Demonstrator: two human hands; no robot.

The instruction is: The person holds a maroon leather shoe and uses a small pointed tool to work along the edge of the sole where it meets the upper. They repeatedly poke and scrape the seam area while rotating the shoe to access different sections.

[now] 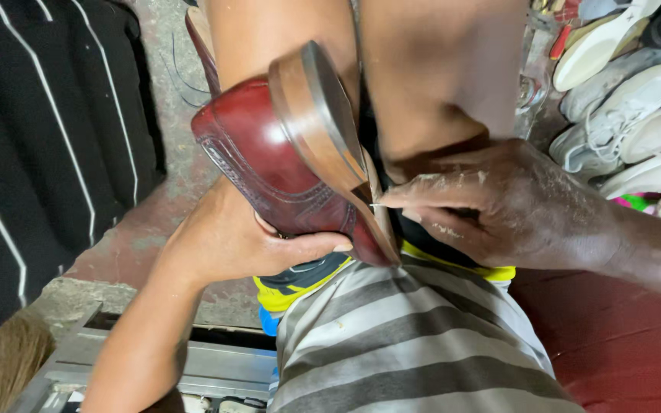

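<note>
Left hand (231,241) grips red shoe (269,164) upside down; right hand (499,206) pinches small tool at sole (323,115) edge, sole partly seated.

— What carries everything here?

— A worn floor (154,222), dull red with grey patches where the paint has gone, running from the left side round to a cleaner red stretch at the lower right.

— And what lies on it?

— A heap of pale sneakers (629,107) at the upper right, piled against each other. At the lower left, a straw-coloured broom head (13,359) beside a grey metal frame (216,367)
</note>
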